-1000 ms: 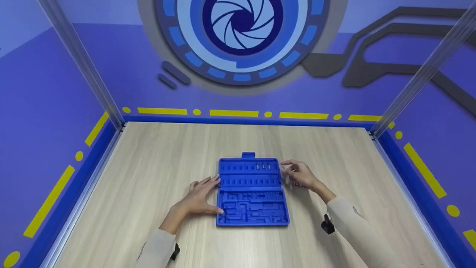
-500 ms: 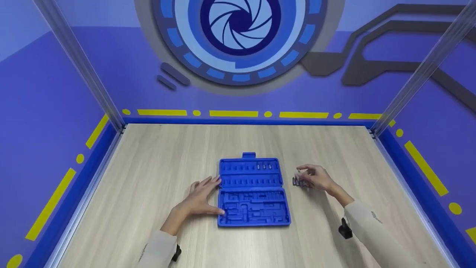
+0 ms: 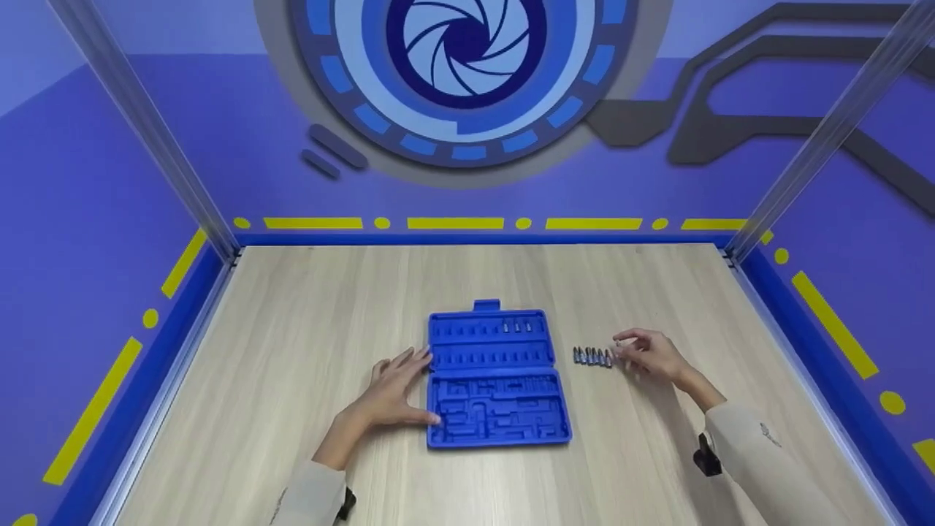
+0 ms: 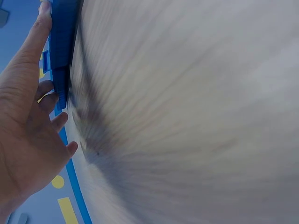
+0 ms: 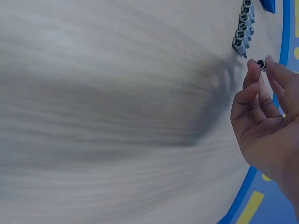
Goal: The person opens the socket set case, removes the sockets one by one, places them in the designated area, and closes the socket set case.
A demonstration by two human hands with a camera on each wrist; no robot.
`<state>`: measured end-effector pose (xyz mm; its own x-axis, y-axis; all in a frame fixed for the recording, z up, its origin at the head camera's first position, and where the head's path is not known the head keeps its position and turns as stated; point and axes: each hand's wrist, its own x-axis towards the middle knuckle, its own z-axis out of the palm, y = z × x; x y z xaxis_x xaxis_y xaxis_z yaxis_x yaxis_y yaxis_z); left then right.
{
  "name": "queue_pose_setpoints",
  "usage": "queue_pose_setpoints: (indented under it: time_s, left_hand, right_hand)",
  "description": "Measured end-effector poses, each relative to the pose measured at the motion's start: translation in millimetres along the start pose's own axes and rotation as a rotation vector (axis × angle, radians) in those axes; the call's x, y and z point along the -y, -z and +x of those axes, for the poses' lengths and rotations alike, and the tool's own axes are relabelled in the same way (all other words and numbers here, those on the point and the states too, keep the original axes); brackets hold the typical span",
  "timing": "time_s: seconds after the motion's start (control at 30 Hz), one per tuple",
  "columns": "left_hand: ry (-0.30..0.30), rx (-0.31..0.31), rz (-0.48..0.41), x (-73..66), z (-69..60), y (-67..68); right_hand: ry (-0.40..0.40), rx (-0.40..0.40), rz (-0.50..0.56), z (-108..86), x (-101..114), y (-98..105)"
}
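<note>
An opened blue case (image 3: pixel 493 371) lies on the wooden table, with three small metal bits (image 3: pixel 517 326) in the right part of its top row. The left hand (image 3: pixel 387 398) rests against the case's left edge, fingers spread and thumb on the lower half's rim; in the left wrist view the hand (image 4: pixel 28 126) touches the blue case (image 4: pixel 63 42). Right of the case stands a row of several metal bits (image 3: pixel 592 357). Just beyond its right end the right hand (image 3: pixel 654 358) pinches one small metal bit (image 5: pixel 261 65) between thumb and fingertip, seen clearly in the right wrist view.
The wooden table (image 3: pixel 329 292) is bordered by blue printed panels with yellow marks at the back and both sides. Metal posts (image 3: pixel 818 146) rise at the two back corners. Each wrist carries a small black device on a light sleeve.
The right hand has moved right, from the case's upper right edge to past the bit row, which is now uncovered; it now pinches a bit. The left hand stays against the case.
</note>
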<state>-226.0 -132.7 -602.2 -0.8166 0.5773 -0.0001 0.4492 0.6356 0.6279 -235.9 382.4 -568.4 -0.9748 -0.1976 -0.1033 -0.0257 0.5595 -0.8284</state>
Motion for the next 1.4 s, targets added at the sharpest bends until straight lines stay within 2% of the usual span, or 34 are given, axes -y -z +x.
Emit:
queue_pose_setpoints:
  time_s: [0.13,0.37,0.63,0.87,1.1,1.4]
  left_hand:
    - [0.009,-0.008,-0.001,-0.1,-2.3,0.8]
    - [0.011,-0.008,0.000,-0.5,-2.2,0.7]
    - [0.005,-0.009,0.002,-0.4,-2.1,-1.5]
    - [0.007,-0.006,-0.003,-0.6,-0.9,-1.3]
    - [0.011,0.002,0.004,-2.0,0.1,0.4]
    - [0.005,0.004,0.011,-1.2,-0.1,-0.1]
  right_hand:
    - [0.002,-0.011,-0.015,-0.8,-5,1]
    - [-0.062,-0.048,-0.058,-1.1,-12,-3]
    - [-0.079,-0.038,-0.089,2.0,-13,-13]
    - [-0.046,-0.017,-0.130,4.6,-14,-14]
    - [-0.045,-0.013,-0.122,4.7,-13,-13]
    - [0.010,-0.029,-0.148,17.4,5,-8]
